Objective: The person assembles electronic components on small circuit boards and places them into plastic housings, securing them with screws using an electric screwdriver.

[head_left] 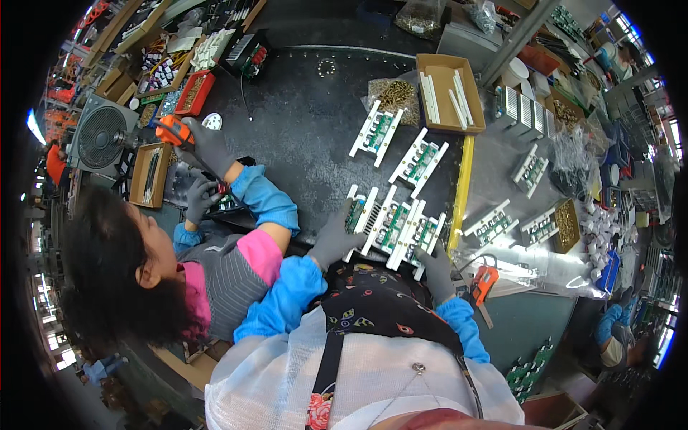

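Note:
Several green circuit boards with white side rails (393, 228) stand side by side in a row at the near edge of the bench, in front of my body. My left hand (334, 241), in a grey glove, grips the left end of this row. At its lower right end my right hand (436, 274), also gloved, holds the outer rail; some of its fingers are hidden. Two more railed boards, one upper left (377, 133) and one farther right (419, 163), lie just beyond the row. To the right of my right hand is an orange power screwdriver (485, 284).
At my left a co-worker holds an orange power tool (174, 132) near a fan (107, 136). A cardboard box (475, 127) with white rails and a bag of brass-coloured parts (395, 96) sit at the far side. More boards (492, 224) lie beyond the yellow strip (462, 190).

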